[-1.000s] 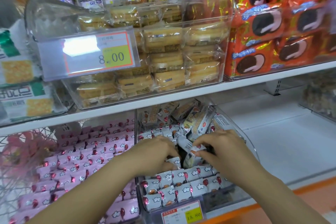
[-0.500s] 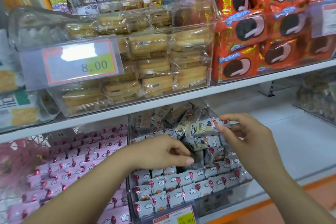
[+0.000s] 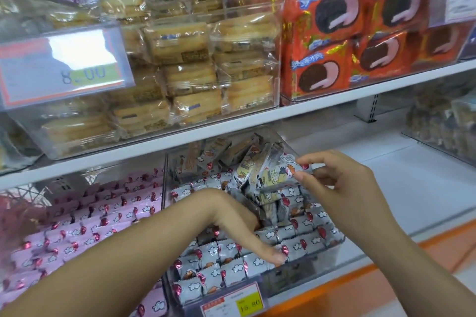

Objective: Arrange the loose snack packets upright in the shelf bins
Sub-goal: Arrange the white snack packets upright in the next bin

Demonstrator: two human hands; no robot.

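A clear plastic bin [image 3: 322, 257] on the lower shelf holds rows of grey snack packets [image 3: 231, 267] printed with clouds and red balloons, standing upright at the front. Behind them lie loose, tumbled packets [image 3: 247, 170]. My right hand [image 3: 342, 183] pinches one loose grey packet [image 3: 280, 172] by its end, lifted above the pile. My left hand [image 3: 242, 224] reaches down into the bin, fingers hidden among the packets and the thumb stretched along the front rows.
A neighbouring bin of pink packets [image 3: 103, 216] sits to the left. Above, clear bins hold wrapped cakes [image 3: 185, 67] and orange cookie packs [image 3: 334, 41]. A yellow price tag [image 3: 234, 302] hangs on the bin front. A bare white shelf [image 3: 412, 188] lies to the right.
My right hand rose out of the bin with one loose packet. My left hand pushed deeper among the packets, its thumb now stretched along the front rows.
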